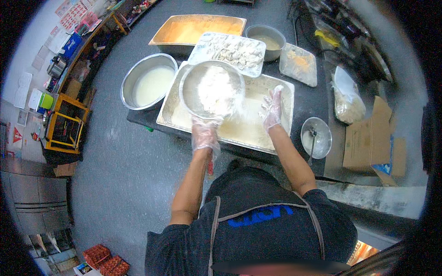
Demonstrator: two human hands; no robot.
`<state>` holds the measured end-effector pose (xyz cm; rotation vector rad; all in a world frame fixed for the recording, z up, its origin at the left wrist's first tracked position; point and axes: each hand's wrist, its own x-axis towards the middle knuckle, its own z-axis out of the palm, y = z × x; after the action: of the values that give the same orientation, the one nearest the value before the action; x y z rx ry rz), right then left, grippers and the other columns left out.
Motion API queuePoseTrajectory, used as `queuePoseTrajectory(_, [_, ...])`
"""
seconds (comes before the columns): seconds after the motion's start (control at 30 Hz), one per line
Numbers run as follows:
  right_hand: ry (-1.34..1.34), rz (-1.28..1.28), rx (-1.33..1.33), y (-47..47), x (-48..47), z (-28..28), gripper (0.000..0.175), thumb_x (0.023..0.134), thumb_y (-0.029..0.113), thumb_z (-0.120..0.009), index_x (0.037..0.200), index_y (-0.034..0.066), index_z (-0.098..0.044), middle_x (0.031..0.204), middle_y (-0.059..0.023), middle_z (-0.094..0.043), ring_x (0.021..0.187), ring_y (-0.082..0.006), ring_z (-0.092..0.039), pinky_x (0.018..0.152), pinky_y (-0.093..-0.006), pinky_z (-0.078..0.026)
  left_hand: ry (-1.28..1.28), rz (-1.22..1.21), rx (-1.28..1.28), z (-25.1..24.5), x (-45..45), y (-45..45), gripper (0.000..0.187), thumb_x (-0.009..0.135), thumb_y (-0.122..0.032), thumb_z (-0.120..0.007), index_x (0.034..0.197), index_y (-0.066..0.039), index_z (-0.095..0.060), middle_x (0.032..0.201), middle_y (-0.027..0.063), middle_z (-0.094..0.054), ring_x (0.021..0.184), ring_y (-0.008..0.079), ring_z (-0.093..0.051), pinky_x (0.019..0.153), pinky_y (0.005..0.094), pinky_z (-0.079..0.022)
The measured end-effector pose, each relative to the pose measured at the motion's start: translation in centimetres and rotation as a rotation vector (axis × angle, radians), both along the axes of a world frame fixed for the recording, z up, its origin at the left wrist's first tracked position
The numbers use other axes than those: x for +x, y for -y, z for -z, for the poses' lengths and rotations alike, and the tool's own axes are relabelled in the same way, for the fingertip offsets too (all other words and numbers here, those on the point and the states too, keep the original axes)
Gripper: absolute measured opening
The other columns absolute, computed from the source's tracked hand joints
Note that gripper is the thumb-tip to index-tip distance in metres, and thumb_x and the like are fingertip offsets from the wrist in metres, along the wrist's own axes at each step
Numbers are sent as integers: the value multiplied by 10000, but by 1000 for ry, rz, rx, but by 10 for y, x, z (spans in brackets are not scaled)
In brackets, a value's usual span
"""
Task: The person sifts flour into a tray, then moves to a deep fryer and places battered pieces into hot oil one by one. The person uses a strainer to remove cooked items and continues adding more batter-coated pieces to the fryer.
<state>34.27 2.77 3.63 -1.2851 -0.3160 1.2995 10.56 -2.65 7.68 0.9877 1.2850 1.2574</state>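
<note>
My left hand (205, 132), in a clear plastic glove, grips a round mesh sieve (189, 88) by its near side. A heap of white flour (215, 89) lies in the sieve, off-centre to the right, and a haze of flour shows at its right edge. Below it is a rectangular metal pan (288, 119) with pale flour (247, 126) spread over its bottom. Over the pan's right part my right hand (272, 110) is raised, gloved and dusted white, fingers apart and holding nothing. Just beyond the sieve, a white tray (200, 51) holds lumpy, floured pieces.
A metal bowl of pale liquid (153, 86) stands left, an orange-crumb pan (203, 31) behind. To the right are a round pot (267, 48), a crumb-dusted plastic lid or tray (298, 65), a bowl with a spoon (316, 138), a plastic bag (348, 100) and a cardboard box (367, 134).
</note>
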Motion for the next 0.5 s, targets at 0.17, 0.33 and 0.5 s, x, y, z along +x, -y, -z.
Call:
queuePoseTrajectory(0.17, [-37,-102,288,-4,-4,2,1059,781,903,-373,1575,217,-235,1600,-177,-238,1458,-391,-197,1121,-641,-159,-252,138,19,8,-2,-2,689,769,-51,-764,1382,1,-455,1285,138,-622,1148,233,-605,994,320,-465])
queuePoseTrajectory(0.33, [-2,23,103,-5,-7,4,986,820,858,-390,1548,197,-309,1596,-191,-250,1460,-417,-201,1142,-632,-161,-244,85,53,20,-4,-5,682,790,-89,-730,1386,22,-418,1259,176,-627,1121,248,-615,979,334,-472])
queuePoseTrajectory(0.5, [86,6,239,-10,-12,7,943,861,818,-391,1542,170,-315,1574,-192,-298,1450,-382,-250,1150,-575,-208,-117,6,8,22,-6,-8,659,774,8,-712,1378,18,-449,1194,110,-650,1089,208,-610,952,314,-475])
